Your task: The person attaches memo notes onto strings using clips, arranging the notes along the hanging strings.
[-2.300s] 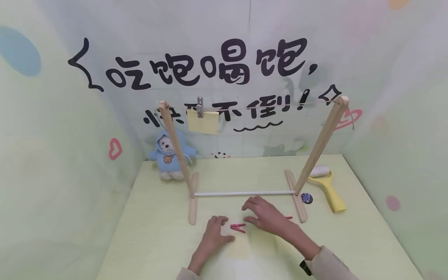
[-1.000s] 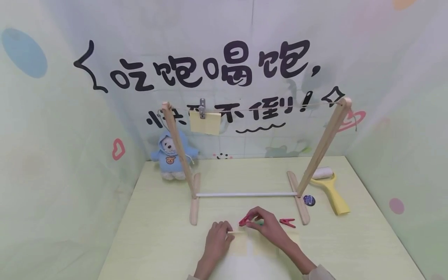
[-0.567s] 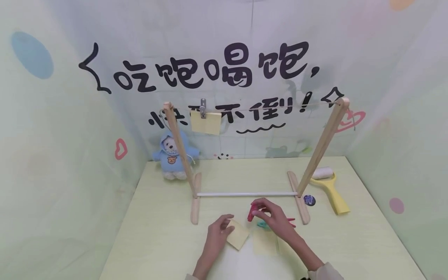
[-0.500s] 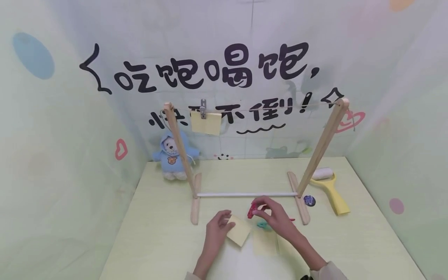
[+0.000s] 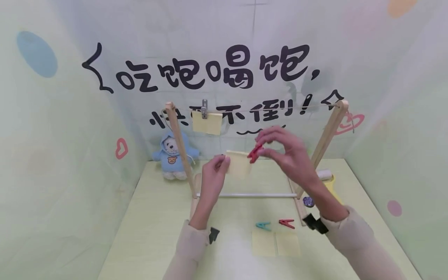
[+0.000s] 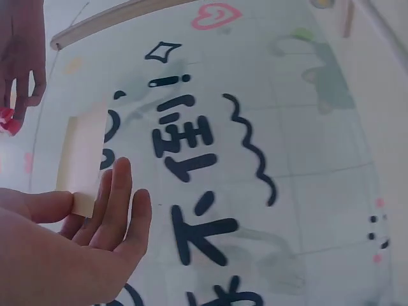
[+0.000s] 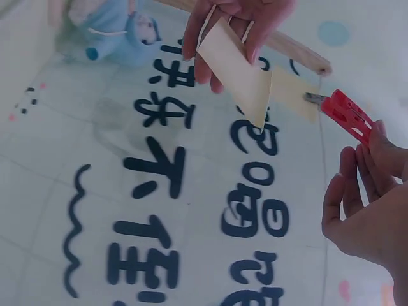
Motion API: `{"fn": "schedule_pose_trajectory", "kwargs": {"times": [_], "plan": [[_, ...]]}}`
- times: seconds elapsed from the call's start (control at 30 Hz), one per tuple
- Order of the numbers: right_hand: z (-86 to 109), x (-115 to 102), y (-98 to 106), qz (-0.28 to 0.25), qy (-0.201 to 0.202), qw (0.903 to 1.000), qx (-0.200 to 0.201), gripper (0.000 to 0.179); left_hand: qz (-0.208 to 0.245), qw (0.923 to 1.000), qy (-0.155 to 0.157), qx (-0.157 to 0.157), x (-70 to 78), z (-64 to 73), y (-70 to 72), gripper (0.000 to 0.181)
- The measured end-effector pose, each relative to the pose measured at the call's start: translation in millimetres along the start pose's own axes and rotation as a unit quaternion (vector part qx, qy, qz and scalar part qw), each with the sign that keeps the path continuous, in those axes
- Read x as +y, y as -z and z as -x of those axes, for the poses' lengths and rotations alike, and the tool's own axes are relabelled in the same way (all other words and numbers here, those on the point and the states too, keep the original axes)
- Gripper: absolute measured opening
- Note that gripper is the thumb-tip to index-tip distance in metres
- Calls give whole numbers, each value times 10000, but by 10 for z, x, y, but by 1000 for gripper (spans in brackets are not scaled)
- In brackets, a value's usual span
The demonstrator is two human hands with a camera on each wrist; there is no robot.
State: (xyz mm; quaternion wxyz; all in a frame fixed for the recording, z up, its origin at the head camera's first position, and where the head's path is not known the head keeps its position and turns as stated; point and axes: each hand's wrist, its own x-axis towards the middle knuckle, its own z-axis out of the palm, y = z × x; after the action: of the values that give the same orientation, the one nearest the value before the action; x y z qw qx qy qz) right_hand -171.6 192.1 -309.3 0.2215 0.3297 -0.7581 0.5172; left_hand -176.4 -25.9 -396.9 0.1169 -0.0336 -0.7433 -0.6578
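My left hand [image 5: 212, 173] pinches a pale yellow sticky note [image 5: 239, 165] by its left side, thumb in front, raised between the posts of a wooden rack [image 5: 324, 140]. My right hand [image 5: 290, 155] pinches a red clothespin [image 5: 255, 153] right beside the note's upper right corner. In the right wrist view the clothespin [image 7: 348, 116] and the held note [image 7: 239, 73] show a gap between them. Above both hands runs the rack's thin string [image 5: 245, 110]. From its left part hangs another yellow note [image 5: 209, 125], clipped by a grey clothespin [image 5: 204, 108].
On the table [image 5: 147, 233] lie a teal clothespin [image 5: 263, 225], a red one [image 5: 286, 223] and two sticky notes [image 5: 264, 244] side by side. A blue-hooded plush bear [image 5: 171, 157] sits behind the left post. By the right post are a round dark badge [image 5: 308, 201] and a lint roller [image 5: 324, 175].
Both hands first picked up the note and the red clothespin from the table. They have since risen toward the string, carrying both. The teal clothespin and two notes on the table are uncovered.
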Motion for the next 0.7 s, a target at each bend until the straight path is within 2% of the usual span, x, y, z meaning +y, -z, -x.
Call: {"fn": "schedule_pose_trajectory", "kwargs": {"times": [0.13, 0.27, 0.33, 0.47, 0.7], "plan": [[-438, -200, 106, 72, 248, 9993, 261, 16, 386, 9990, -209, 93, 367, -217, -56, 22], [-790, -262, 185, 147, 258, 9977, 610, 10, 844, 9955, -411, 160, 568, -378, -96, 22], [-916, -257, 201, 267, 166, 9969, 724, 7, 1013, 9938, -420, 206, 623, -437, -104, 23], [-1078, -201, 191, 447, -24, 9964, 713, 6, 1181, 9921, -239, 343, 671, -508, -108, 25], [-1171, -114, 153, 709, -214, 9962, 453, 5, 1249, 9916, -134, 307, 678, -542, -137, 26]]}}
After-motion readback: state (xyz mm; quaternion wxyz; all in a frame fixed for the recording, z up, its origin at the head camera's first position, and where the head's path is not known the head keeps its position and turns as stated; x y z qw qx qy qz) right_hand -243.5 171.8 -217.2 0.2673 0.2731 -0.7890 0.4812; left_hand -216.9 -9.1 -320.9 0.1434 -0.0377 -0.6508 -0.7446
